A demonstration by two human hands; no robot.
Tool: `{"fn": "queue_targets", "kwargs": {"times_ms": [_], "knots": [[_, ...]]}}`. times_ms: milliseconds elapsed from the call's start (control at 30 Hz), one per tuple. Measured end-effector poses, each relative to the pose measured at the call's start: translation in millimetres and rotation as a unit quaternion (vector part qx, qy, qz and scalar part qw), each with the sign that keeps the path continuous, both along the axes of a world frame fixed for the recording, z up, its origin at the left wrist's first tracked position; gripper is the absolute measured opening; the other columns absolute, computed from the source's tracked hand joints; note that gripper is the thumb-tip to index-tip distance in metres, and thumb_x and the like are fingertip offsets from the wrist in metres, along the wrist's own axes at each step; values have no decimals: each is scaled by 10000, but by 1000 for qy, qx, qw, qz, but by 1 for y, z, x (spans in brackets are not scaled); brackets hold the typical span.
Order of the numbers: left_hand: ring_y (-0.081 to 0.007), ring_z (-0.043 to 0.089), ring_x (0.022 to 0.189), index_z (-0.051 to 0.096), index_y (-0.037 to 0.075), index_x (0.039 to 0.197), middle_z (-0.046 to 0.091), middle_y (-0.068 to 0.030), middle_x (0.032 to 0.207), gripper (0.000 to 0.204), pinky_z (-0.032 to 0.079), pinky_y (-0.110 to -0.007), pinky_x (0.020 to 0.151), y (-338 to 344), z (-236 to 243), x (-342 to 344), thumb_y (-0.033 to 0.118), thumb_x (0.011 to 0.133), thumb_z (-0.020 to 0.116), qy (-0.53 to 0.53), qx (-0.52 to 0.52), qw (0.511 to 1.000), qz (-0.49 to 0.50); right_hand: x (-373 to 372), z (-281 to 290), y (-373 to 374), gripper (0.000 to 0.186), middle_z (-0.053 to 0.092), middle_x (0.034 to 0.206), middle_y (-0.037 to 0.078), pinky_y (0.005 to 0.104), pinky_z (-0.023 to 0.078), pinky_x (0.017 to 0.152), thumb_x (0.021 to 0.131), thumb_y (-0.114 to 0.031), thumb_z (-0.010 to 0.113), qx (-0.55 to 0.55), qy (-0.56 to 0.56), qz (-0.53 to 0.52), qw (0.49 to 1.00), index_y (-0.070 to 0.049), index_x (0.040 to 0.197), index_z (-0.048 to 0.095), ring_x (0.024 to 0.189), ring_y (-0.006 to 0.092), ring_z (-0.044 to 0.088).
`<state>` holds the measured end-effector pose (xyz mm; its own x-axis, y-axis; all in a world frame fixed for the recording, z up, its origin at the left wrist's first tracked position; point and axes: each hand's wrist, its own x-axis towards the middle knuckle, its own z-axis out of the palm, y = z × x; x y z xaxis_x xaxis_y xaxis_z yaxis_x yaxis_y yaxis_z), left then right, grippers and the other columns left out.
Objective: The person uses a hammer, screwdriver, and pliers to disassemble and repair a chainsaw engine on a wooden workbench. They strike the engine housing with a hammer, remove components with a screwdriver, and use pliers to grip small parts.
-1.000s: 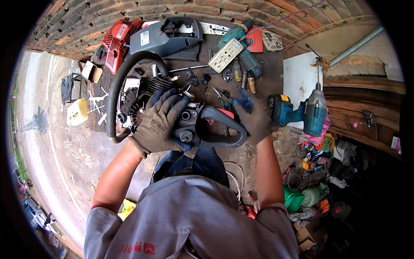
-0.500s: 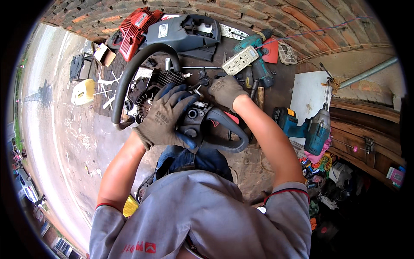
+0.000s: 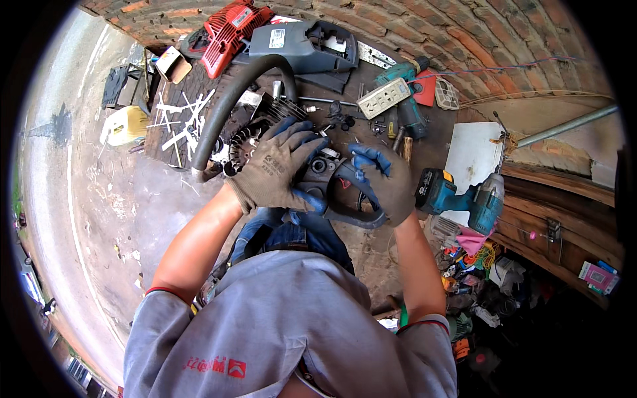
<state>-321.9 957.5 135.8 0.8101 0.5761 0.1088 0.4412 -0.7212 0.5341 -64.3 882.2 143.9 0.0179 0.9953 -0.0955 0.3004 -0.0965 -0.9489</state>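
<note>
A partly stripped chainsaw (image 3: 322,166) lies on the work table in front of me, its curved front handle bar (image 3: 217,109) rising on the left and its rear handle (image 3: 355,213) on the right. My left hand (image 3: 277,166), in a grey glove with blue fingers, lies flat across the saw's middle. Its fingers are stretched out towards the finned cylinder (image 3: 286,108). Just above the rear handle is my right hand (image 3: 388,182), gloved alike. Its fingers are bent in and bunched together; whatever may be between them is hidden.
Small loose parts (image 3: 342,119) lie beyond the saw. Farther back are a grey cover (image 3: 302,50), a red starter housing (image 3: 232,36), a power strip (image 3: 385,98) and a green drill (image 3: 408,109). A blue impact wrench (image 3: 464,199) sits at the right. White strips (image 3: 179,126) lie at left.
My right hand has come back from the small parts beyond the saw to above the rear handle, turning so the blue fingertips show. My left hand stays on the saw. The view has shifted slightly.
</note>
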Motion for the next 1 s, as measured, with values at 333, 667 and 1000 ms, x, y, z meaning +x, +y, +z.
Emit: {"fn": "queue_targets", "kwargs": {"times_ms": [333, 667, 1000], "knots": [[-364, 510, 1342, 651, 140, 1322, 595, -153, 1352, 637, 299, -570, 1194, -2, 17, 9, 416, 766, 795, -68, -2, 998, 5, -46, 24, -35, 449, 692, 1234, 119, 276, 541, 911, 911, 82, 585, -17, 5, -79, 997, 31, 1356, 620, 1046, 130, 668], [-243, 642, 1154, 753, 165, 963, 698, -23, 1026, 287, 379, -603, 1146, -24, 46, 3, 198, 678, 762, -61, 94, 986, -127, -80, 61, -72, 622, 674, 1227, 249, 422, 520, 995, 871, -99, 734, -90, -138, -14, 986, -113, 1465, 550, 1124, 392, 673], [-389, 596, 1088, 765, 68, 1093, 638, -170, 1028, 353, 452, -485, 992, -49, 56, -42, 166, 760, 706, -77, -77, 993, 47, 23, -1, -113, 383, 749, 1067, 100, 283, 562, 828, 955, -74, 698, -99, -101, -338, 931, 27, 1320, 637, 925, 121, 693]]}}
